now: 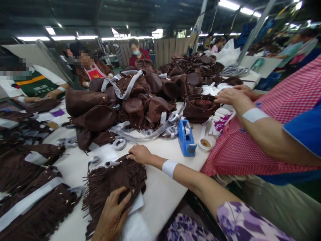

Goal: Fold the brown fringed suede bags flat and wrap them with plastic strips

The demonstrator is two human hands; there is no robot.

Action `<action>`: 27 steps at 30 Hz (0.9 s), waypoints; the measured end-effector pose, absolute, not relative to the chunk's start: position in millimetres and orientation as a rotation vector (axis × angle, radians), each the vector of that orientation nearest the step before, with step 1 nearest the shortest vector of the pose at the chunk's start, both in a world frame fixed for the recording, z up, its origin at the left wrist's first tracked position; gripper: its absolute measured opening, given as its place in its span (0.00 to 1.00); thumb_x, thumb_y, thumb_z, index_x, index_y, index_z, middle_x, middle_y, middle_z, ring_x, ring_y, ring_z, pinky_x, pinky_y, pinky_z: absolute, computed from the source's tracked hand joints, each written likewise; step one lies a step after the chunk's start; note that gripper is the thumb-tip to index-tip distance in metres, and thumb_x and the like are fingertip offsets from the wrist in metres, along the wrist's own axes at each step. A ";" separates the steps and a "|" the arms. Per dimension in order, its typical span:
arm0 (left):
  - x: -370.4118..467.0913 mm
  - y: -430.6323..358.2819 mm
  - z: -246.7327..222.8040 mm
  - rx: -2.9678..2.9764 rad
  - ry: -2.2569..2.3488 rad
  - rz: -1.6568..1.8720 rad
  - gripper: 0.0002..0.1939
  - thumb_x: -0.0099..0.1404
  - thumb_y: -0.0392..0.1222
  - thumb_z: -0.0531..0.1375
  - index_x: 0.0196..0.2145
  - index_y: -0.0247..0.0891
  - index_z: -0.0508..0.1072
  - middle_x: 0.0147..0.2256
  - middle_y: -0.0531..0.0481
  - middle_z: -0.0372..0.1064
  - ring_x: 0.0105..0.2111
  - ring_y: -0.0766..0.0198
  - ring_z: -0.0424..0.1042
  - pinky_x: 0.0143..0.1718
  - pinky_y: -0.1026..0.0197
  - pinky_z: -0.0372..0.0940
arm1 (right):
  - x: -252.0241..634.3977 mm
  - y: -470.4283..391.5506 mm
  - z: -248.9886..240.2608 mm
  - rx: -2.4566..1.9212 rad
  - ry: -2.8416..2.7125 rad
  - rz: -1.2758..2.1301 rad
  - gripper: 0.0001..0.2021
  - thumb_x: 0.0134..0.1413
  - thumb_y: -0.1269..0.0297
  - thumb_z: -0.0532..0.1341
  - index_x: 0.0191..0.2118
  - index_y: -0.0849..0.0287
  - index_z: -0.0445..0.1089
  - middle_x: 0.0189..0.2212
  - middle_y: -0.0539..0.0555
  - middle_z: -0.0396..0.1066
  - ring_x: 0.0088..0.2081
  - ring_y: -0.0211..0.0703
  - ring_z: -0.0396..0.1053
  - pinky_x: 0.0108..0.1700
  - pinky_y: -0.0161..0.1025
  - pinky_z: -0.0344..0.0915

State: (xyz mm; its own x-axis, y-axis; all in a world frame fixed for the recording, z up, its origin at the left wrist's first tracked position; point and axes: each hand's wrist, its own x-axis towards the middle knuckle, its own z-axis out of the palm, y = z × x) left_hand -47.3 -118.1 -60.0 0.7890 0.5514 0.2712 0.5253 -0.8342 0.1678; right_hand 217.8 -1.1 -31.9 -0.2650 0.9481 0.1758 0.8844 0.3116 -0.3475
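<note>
A dark brown fringed bag (pixel 115 177) with gold eyelets lies on the white table before me. My right hand (pixel 140 154) is at its top corner, with the fingers closed on the edge. Over the near side of the bag rests my left hand (pixel 112 212), thumb and forefinger apart on the fringe; its other fingers are partly hidden. White tissue paper (pixel 106 154) sticks out behind the bag, and more white sheets (pixel 136 204) lie under its right side. A wrapped strap roll (pixel 119 144) sits just beyond.
Brown bags are heaped (pixel 135 97) across the table. More fringed bags (pixel 32 197) lie at left. A blue tape dispenser (pixel 187 138) and a round tape roll (pixel 205 144) stand at right. Beside me, a co-worker's hands (pixel 230 95) touch an open bag (pixel 199 108). Other people work opposite.
</note>
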 end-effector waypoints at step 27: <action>25.6 -122.8 -58.5 3.308 0.794 0.342 0.18 0.61 0.26 0.50 0.46 0.37 0.69 0.47 0.40 0.69 0.38 0.56 0.70 0.34 0.58 0.71 | 210.0 43.9 -61.5 -1.672 -2.316 0.267 0.20 0.71 0.50 0.43 0.52 0.57 0.63 0.34 0.55 0.77 0.35 0.47 0.74 0.36 0.38 0.62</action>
State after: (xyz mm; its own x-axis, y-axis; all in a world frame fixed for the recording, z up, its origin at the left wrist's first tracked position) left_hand 25.6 -122.8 -58.5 0.8745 0.4136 0.2535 0.4684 -0.8558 -0.2195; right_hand 210.0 43.9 -61.5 -0.2962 0.9486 0.1111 0.8984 0.3162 -0.3048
